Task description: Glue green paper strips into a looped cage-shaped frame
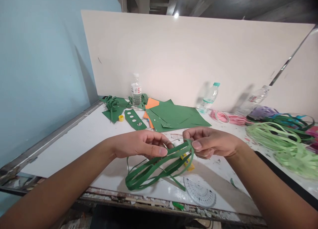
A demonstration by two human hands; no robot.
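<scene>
Between my hands hangs a bundle of looped green paper strips, like an open paper lantern. My left hand pinches its upper strips between thumb and fingers. At the bundle's right end, my right hand has thumb and fingers closed on the strip ends. Partly hidden behind the strips lies a yellow glue bottle. A clear plastic protractor rests on the white table just below and right of the bundle.
Green paper sheets lie at the back, over orange paper. Water bottles stand or lean there, one upright, another with a teal cap. Light green strips and pink strips are piled right. A yellow cap sits left.
</scene>
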